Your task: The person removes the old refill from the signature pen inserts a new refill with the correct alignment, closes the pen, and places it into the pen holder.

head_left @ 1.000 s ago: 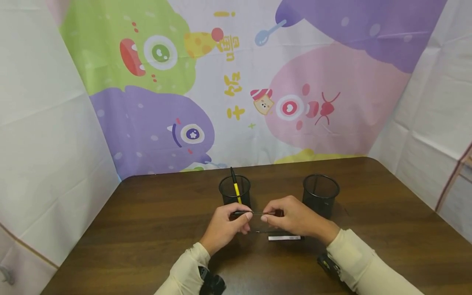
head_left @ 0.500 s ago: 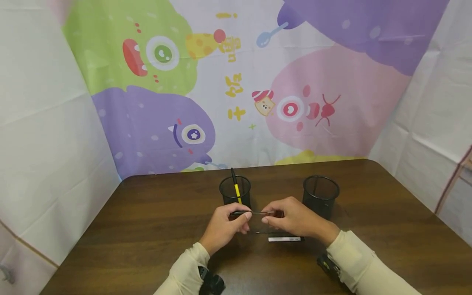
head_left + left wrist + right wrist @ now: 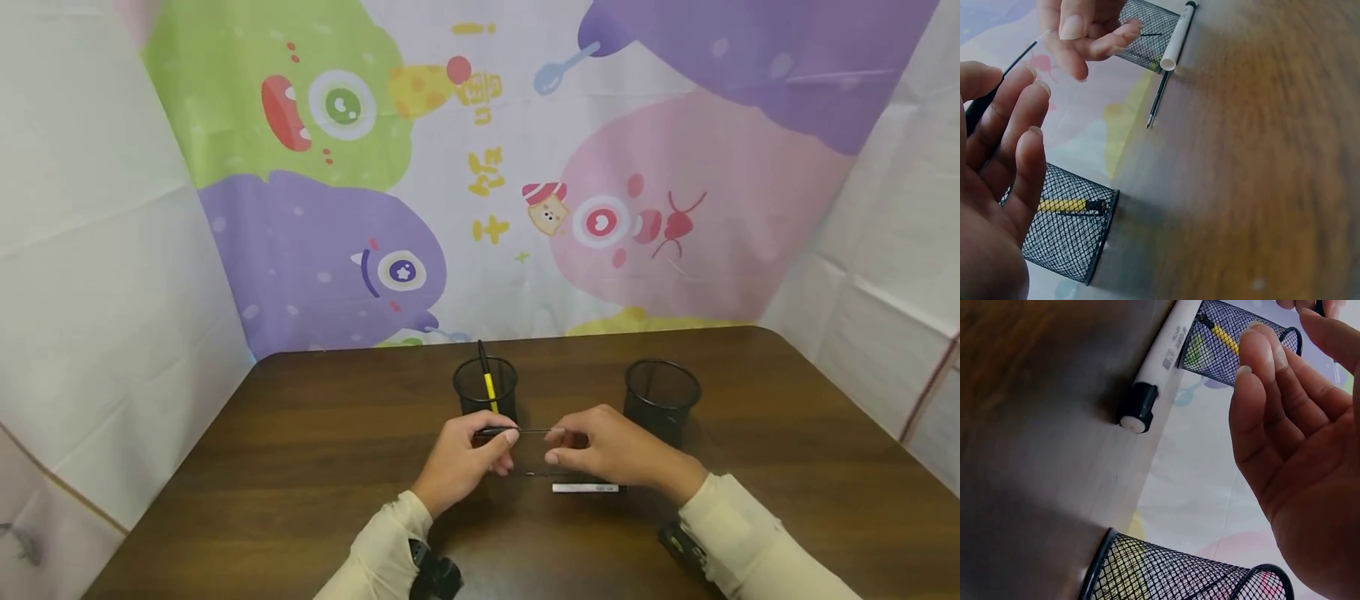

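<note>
My left hand (image 3: pixel 456 460) pinches a black pen barrel (image 3: pixel 980 107) between thumb and fingers. From that barrel a thin dark refill (image 3: pixel 1019 60) sticks out to the right, ending in a pale, see-through tip. The right hand (image 3: pixel 626 450) hovers at this free end, its thumb and index finger parted and its fingers loosely bent. Below the hands, a white pen barrel (image 3: pixel 585 488) with a black clip end (image 3: pixel 1138 406) lies on the table. Close along it lies another dark refill (image 3: pixel 1157 100) with a metal point.
Two black mesh cups stand behind the hands. The left cup (image 3: pixel 1063 244) holds a yellow and black pen (image 3: pixel 489 385); the right cup (image 3: pixel 654 410) is behind the right hand. A cartoon-printed cloth (image 3: pixel 495 292) rises at the back edge of the brown table (image 3: pixel 337 417).
The right thumb and index finger have parted and drawn slightly rightward, so more of the thin refill shows. The left hand keeps its grip. The head view has shifted a little.
</note>
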Motion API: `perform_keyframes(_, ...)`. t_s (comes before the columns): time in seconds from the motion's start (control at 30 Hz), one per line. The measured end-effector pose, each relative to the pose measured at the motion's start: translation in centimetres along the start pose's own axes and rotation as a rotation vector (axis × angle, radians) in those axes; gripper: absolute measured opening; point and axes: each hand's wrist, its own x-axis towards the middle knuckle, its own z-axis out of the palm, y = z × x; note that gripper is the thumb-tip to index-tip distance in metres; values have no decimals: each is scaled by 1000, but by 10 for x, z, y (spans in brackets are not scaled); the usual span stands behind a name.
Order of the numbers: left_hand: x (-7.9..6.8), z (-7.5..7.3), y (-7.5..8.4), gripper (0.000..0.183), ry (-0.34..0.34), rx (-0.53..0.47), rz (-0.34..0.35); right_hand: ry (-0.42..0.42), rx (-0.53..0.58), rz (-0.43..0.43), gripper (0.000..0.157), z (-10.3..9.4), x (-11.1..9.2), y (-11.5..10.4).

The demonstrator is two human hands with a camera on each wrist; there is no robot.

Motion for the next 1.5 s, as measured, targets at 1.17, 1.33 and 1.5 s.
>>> perform_keyframes(1.17,-1,0,1,25,12,-28,-32,-102,-55,34,11,-14,-16,-3)
perform_keyframes(1.33,0,1,1,26,1,-19,-31,-151,-59,57,15,-14,-18,-4)
perform_keyframes(1.5,1,1,0,25,5,-11,-29,-176,-100,48,20,-15,-19,-5)
